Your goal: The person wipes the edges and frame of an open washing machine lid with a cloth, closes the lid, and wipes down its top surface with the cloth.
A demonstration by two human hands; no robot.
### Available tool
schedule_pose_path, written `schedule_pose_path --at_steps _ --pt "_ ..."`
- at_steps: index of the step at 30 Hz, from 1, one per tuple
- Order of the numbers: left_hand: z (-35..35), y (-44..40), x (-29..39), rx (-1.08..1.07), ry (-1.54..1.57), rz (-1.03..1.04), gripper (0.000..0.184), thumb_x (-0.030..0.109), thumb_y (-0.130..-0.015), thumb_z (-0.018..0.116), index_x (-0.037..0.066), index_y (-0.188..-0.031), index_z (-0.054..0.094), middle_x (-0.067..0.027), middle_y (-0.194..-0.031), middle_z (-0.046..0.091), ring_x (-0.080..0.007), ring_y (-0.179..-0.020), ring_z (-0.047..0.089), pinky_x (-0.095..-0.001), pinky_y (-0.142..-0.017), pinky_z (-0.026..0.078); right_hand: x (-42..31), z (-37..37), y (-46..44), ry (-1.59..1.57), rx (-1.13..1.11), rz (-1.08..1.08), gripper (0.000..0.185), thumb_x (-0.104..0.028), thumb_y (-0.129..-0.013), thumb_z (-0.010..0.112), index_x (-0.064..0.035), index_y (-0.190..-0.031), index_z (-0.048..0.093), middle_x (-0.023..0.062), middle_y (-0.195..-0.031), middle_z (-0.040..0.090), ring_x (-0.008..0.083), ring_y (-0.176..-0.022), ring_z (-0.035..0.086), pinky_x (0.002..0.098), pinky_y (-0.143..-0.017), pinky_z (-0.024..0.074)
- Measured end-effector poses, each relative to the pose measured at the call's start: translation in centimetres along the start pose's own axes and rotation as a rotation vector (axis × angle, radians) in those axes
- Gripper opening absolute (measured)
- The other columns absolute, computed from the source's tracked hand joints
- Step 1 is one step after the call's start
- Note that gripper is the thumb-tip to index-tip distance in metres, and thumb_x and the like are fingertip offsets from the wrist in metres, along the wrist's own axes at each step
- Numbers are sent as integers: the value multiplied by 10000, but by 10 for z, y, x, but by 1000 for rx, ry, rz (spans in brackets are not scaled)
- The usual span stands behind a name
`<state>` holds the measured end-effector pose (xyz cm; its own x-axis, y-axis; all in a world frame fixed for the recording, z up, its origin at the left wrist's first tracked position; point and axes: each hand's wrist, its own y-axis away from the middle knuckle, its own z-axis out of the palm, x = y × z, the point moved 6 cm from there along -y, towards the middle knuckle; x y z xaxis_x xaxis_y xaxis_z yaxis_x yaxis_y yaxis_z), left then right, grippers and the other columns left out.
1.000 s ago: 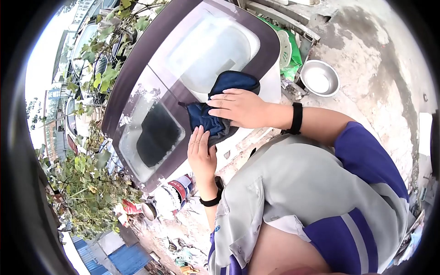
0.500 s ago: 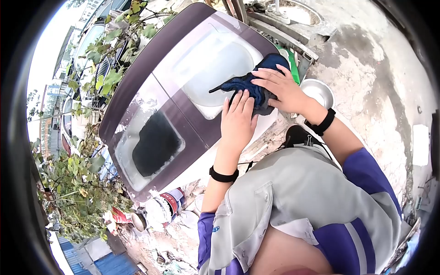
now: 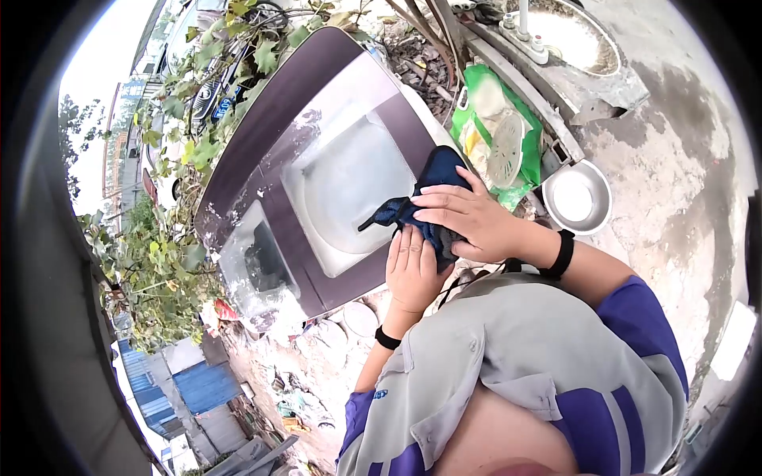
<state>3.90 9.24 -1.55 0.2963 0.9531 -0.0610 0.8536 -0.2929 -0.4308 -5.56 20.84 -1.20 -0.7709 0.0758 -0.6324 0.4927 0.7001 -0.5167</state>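
A dark blue cloth item [image 3: 441, 168] with a black strap end is bunched between my hands, at the near right edge of a twin-tub washing machine [image 3: 325, 292]. The machine has a purple-brown top and clear windows. From above, my right hand [image 3: 476, 222] grips the cloth, fingers across it and thumb on the near side. My left hand [image 3: 414, 270] presses its fingers together on the cloth's near left part. Folds of cloth hide some fingertips. The strap end points left over the larger clear window [image 3: 349, 190].
A green bag [image 3: 528, 143] with a pale perforated disc [image 3: 505, 151] lies right of the machine. Beside it stands a metal basin [image 3: 578, 198] on the concrete. A round concrete trough [image 3: 607, 67] is at the back. Leafy vines [image 3: 151, 262] grow on the left.
The camera view has shifted, bringing the green bag and the whole basin into sight. My hands and the cloth are nearer my body and the machine's near edge. Both hands still hold the cloth.
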Motion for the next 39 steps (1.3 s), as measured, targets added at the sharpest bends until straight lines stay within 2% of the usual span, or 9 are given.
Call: schedule_pose_path --at_steps 8,14,16,17,18,21,24,32,39 --pt "6 -97 2 -195 152 -353 451 201 -695 731 -68 -1005 543 -324 -1161 573 -495 -1188 511 -558 -1060 385 71 -22 -63 -405 -104 -42 572 -56 -708 505 -133 -1274 539 62 -1364 524 276 -1333 436 586 -1163 193" --pt "28 -149 -36 -258 239 -550 380 125 -824 648 -86 -1084 468 -397 -1304 442 -545 -1282 392 -514 -1069 367 119 -33 -126 -446 -34 -111 567 17 -687 467 -74 -1228 609 94 -1379 540 307 -1300 459 403 -1121 349" --pt "22 -160 -53 -308 380 -597 349 102 -834 638 -75 -1082 469 -373 -1322 442 -525 -1290 390 -501 -1062 373 127 -28 -133 -375 75 -106 537 -14 -712 497 -100 -1227 621 104 -1428 493 325 -1310 444 411 -1119 351" --pt "19 -161 -57 -313 428 -627 355 94 -834 636 -70 -1101 470 -364 -1330 442 -519 -1292 390 -496 -1060 374 130 -29 -132 -248 149 -69 462 -101 -758 573 -198 -1199 669 117 -1445 464 328 -1334 420 411 -1120 352" --pt "19 -160 -59 -320 475 -655 361 85 -835 634 -66 -1120 472 -354 -1339 441 -513 -1294 390 -492 -1059 375 128 -32 -129 -173 198 -58 475 -133 -761 592 -226 -1223 659 176 -1465 415 399 -1348 370 446 -1122 343" --pt "21 -139 -48 -259 344 -594 484 80 -830 630 -71 -1251 446 -356 -1397 405 -508 -1332 361 -489 -1088 353 116 -33 -109 21 271 135 524 -169 -789 597 -249 -1307 591 313 -1418 389 513 -1294 365 513 -1098 344" --pt "10 -112 -23 -295 282 -595 499 43 -820 573 -113 -1271 428 -373 -1450 336 -518 -1372 308 -515 -1123 307 75 -17 -69 -345 59 325 610 -98 -810 589 -203 -1400 475 436 -1403 301 572 -1276 388 546 -1049 392" --pt "-9 -81 -2 -478 281 -651 512 17 -791 617 -31 -1291 516 -356 -1503 258 -504 -1404 270 -498 -1124 324 50 -9 -36 -299 2 313 641 -48 -808 604 -113 -1417 414 450 -1434 222 587 -1259 393 522 -1050 389" --pt "0 -124 -45 -672 176 -455 542 174 -826 732 52 -1305 511 -361 -1484 282 -483 -1392 305 -465 -1072 405 75 -15 -73 -192 45 370 600 -74 -838 580 -93 -1416 424 440 -1353 375 556 -1196 484 494 -991 457"
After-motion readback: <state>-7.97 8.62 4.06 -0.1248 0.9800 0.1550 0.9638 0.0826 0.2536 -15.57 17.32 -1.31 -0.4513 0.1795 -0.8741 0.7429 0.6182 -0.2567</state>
